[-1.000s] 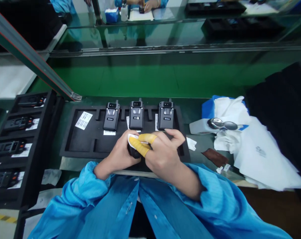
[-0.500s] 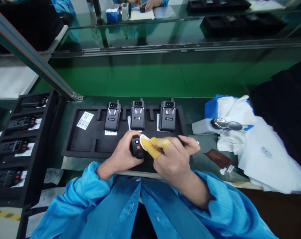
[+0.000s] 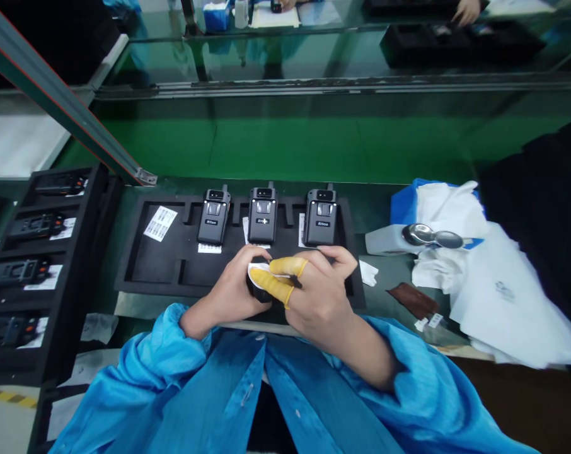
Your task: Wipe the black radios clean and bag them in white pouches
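My left hand (image 3: 236,287) is wrapped round a black two-way radio (image 3: 258,293), held end-up in front of my body. Yellow finger cots cover two fingers of my right hand (image 3: 314,287). Those fingers pinch a white wipe (image 3: 261,271) and press it on the end of the radio, hiding most of that end. Just beyond my hands lies a black foam tray (image 3: 148,268). Three radios rest face down along its far side: a left one (image 3: 213,217), a middle one (image 3: 263,217) and a right one (image 3: 321,217). A white label (image 3: 161,223) lies in the tray's left compartment.
At left, another foam tray (image 3: 42,309) holds several radios. On the right are a blue box (image 3: 403,202) of white cloths, a whitish bottle (image 3: 384,241), a brown piece (image 3: 412,300) and white sheets (image 3: 512,302). Across the partition, a co-worker's hand (image 3: 467,11) is above a tray.
My right hand has moved slightly left, bringing the wipe over the radio's end and covering its orange button. Across the partition, a hand has appeared at the upper right.
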A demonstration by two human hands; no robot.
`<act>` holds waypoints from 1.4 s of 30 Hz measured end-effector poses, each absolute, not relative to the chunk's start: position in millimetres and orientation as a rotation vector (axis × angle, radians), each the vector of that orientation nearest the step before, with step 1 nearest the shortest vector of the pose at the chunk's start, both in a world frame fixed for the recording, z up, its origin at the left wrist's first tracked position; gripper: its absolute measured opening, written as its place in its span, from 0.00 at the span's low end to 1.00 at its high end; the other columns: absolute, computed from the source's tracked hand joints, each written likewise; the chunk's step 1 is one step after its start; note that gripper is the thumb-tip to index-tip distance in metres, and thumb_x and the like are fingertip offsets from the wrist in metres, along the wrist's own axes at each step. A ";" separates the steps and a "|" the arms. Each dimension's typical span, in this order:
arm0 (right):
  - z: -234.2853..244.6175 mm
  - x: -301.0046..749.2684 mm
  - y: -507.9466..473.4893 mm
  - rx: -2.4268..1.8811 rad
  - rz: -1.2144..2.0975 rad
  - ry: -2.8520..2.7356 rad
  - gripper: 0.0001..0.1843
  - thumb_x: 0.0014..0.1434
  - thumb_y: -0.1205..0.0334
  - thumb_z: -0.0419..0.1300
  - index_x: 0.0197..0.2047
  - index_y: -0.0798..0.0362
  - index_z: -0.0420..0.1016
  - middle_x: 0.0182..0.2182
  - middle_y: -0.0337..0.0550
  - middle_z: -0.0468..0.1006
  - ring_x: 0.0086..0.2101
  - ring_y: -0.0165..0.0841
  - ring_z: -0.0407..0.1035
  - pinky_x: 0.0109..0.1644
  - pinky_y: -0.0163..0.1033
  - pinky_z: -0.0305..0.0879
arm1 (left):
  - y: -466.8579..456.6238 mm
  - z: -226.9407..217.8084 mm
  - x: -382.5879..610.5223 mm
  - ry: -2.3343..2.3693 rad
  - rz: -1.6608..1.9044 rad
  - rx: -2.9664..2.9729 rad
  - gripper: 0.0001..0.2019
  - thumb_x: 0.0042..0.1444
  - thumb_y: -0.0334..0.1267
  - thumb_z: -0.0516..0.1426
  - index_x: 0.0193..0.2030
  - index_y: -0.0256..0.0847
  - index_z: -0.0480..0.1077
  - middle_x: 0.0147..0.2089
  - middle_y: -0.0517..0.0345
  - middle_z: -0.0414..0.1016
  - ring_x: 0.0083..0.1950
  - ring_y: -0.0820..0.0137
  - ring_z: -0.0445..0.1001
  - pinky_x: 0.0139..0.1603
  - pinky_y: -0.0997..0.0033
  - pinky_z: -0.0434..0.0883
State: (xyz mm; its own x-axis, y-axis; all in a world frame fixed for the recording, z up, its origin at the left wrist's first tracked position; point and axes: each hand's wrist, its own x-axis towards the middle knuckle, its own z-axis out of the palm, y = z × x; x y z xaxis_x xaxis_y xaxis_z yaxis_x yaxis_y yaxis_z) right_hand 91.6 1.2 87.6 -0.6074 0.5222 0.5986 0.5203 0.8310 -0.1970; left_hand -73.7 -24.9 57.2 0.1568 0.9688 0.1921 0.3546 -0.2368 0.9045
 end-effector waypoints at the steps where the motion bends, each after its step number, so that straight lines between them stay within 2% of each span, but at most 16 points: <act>1: 89.3 93.3 2.3 -0.734 0.053 -2.355 0.25 0.52 0.76 0.52 0.42 0.37 0.78 0.30 0.34 0.74 0.38 0.30 0.62 0.49 0.47 0.46 | -25.2 57.0 -73.6 1.268 1.076 1.717 0.25 0.37 0.27 0.60 0.45 0.44 0.61 0.44 0.56 0.68 0.46 0.64 0.70 0.46 0.62 0.69; 4: 93.9 100.7 6.1 -0.711 0.246 -2.387 0.31 0.50 0.78 0.51 0.48 0.35 0.75 0.34 0.34 0.75 0.38 0.29 0.64 0.49 0.46 0.47 | -26.0 56.7 -73.6 1.264 1.080 1.720 0.25 0.37 0.27 0.59 0.45 0.44 0.60 0.44 0.56 0.67 0.46 0.64 0.70 0.46 0.62 0.69; 7: 92.5 108.1 9.4 -0.748 0.366 -2.359 0.32 0.50 0.78 0.51 0.49 0.34 0.75 0.34 0.34 0.74 0.36 0.28 0.65 0.47 0.45 0.49 | -26.0 57.1 -74.6 1.292 1.079 1.696 0.25 0.36 0.27 0.59 0.45 0.44 0.60 0.44 0.56 0.67 0.45 0.63 0.70 0.46 0.62 0.69; 14: 56.8 121.8 12.4 -0.918 0.223 -2.205 0.20 0.53 0.77 0.52 0.38 0.45 0.78 0.30 0.37 0.72 0.33 0.29 0.65 0.44 0.43 0.52 | -29.4 61.1 -79.9 1.369 1.131 1.666 0.23 0.40 0.29 0.60 0.46 0.43 0.62 0.45 0.54 0.69 0.49 0.63 0.71 0.51 0.61 0.69; 16: 40.8 127.5 12.6 -0.951 0.171 -2.168 0.17 0.53 0.76 0.53 0.35 0.47 0.78 0.29 0.38 0.72 0.32 0.30 0.65 0.43 0.43 0.54 | -28.6 67.0 -87.8 1.410 1.131 1.580 0.26 0.40 0.32 0.62 0.49 0.43 0.62 0.45 0.54 0.72 0.47 0.63 0.73 0.49 0.61 0.70; 19: 18.2 135.7 13.9 -0.985 0.123 -2.132 0.15 0.52 0.75 0.54 0.33 0.47 0.78 0.29 0.38 0.72 0.32 0.31 0.66 0.40 0.42 0.55 | -17.3 84.7 -114.0 1.672 1.099 1.427 0.37 0.41 0.41 0.65 0.59 0.40 0.58 0.46 0.51 0.75 0.44 0.61 0.76 0.48 0.60 0.72; 22: 4.3 140.0 15.0 -1.001 0.101 -2.109 0.15 0.53 0.74 0.54 0.35 0.46 0.78 0.30 0.38 0.74 0.32 0.32 0.69 0.39 0.42 0.57 | 7.1 105.2 -153.3 2.213 0.875 1.443 0.43 0.45 0.51 0.63 0.64 0.33 0.53 0.50 0.42 0.74 0.52 0.52 0.74 0.51 0.57 0.70; 24: 0.6 140.1 15.0 -1.006 0.089 -2.103 0.15 0.53 0.73 0.53 0.36 0.46 0.78 0.31 0.38 0.75 0.32 0.32 0.70 0.39 0.42 0.57 | 26.1 112.0 -178.7 2.492 0.563 1.466 0.41 0.49 0.52 0.60 0.64 0.31 0.53 0.50 0.38 0.74 0.54 0.48 0.73 0.51 0.56 0.69; 27: -0.5 138.3 14.6 -0.994 0.063 -2.090 0.14 0.54 0.73 0.54 0.35 0.47 0.77 0.31 0.38 0.76 0.32 0.32 0.70 0.39 0.42 0.58 | 47.4 107.6 -203.4 2.668 0.192 1.404 0.36 0.52 0.50 0.58 0.62 0.29 0.55 0.48 0.35 0.74 0.51 0.46 0.74 0.48 0.55 0.70; 30: 0.1 136.9 13.8 -0.975 0.045 -2.092 0.11 0.54 0.73 0.55 0.34 0.49 0.76 0.31 0.37 0.76 0.32 0.31 0.70 0.39 0.41 0.57 | 52.1 97.6 -205.9 2.709 0.127 1.389 0.34 0.53 0.49 0.58 0.61 0.28 0.57 0.55 0.28 0.68 0.53 0.44 0.72 0.49 0.53 0.69; 33: 2.1 135.3 12.7 -0.975 0.032 -2.082 0.10 0.56 0.72 0.55 0.35 0.50 0.76 0.32 0.37 0.75 0.33 0.30 0.70 0.39 0.40 0.57 | 45.4 94.2 -187.5 2.748 0.141 1.517 0.33 0.56 0.51 0.56 0.62 0.29 0.57 0.60 0.26 0.60 0.59 0.39 0.65 0.52 0.50 0.66; 36: 5.2 133.0 11.8 -0.982 0.042 -2.076 0.11 0.58 0.72 0.55 0.37 0.49 0.76 0.32 0.37 0.75 0.33 0.29 0.70 0.39 0.40 0.57 | 40.6 92.7 -157.0 2.631 0.201 1.755 0.34 0.58 0.54 0.54 0.64 0.31 0.56 0.55 0.29 0.65 0.56 0.42 0.67 0.51 0.51 0.66; 39: 6.2 132.3 10.8 -0.989 0.029 -2.074 0.11 0.58 0.72 0.55 0.38 0.48 0.76 0.32 0.37 0.75 0.32 0.29 0.70 0.39 0.40 0.57 | 44.8 85.6 -132.0 2.417 0.150 1.756 0.42 0.54 0.56 0.57 0.68 0.31 0.49 0.51 0.31 0.68 0.50 0.44 0.73 0.47 0.55 0.69; 42: 2.3 134.4 9.6 -0.989 0.008 -2.077 0.12 0.58 0.72 0.55 0.39 0.49 0.76 0.32 0.37 0.76 0.32 0.29 0.70 0.39 0.40 0.58 | 52.0 78.7 -127.5 2.332 0.129 1.692 0.48 0.50 0.50 0.63 0.70 0.30 0.44 0.51 0.28 0.69 0.50 0.42 0.74 0.46 0.55 0.69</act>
